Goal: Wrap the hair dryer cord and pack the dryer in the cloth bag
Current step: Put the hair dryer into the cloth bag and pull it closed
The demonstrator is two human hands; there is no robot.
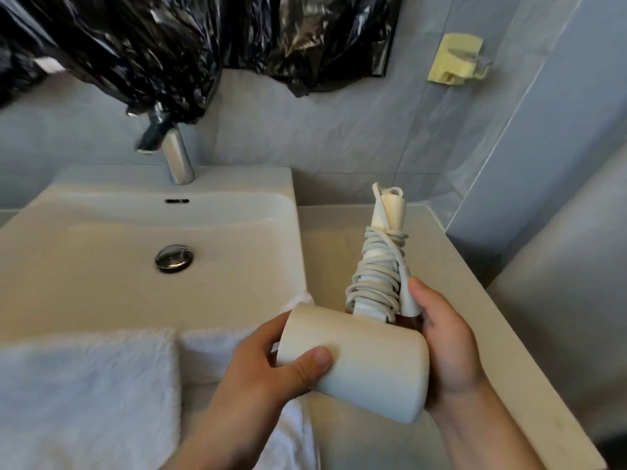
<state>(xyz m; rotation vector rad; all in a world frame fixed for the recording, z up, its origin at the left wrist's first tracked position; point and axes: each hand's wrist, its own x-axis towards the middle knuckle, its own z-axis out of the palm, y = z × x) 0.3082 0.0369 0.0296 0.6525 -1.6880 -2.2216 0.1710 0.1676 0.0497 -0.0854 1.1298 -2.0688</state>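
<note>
Left hand (271,364) nearest the lens, head view: thumb on top, fingers underneath, clasped round the front of the hair dryer (356,357) barrel. Right hand (444,344) cupped against the barrel's rear end, thumb pinning a white piece, probably the plug or cord end, against the wrapped handle. Other fingers hidden behind the dryer, so grip read as closed on it. Dryer held in the air above the counter (451,252), just right of the sink (101,252), handle pointing up and away. Cord (376,276) wound in many loose turns round the handle, no slack seen hanging free. Judged: wrapping finished or at its last tuck, loose end not visibly locked under a turn. Packing not yet begun: no cloth bag found anywhere in frame. White towel (84,385) draped over the sink's near edge, below the left hand. Left to do, by estimate: secure the end, locate the bag, slide the dryer in without shedding coils.
</note>
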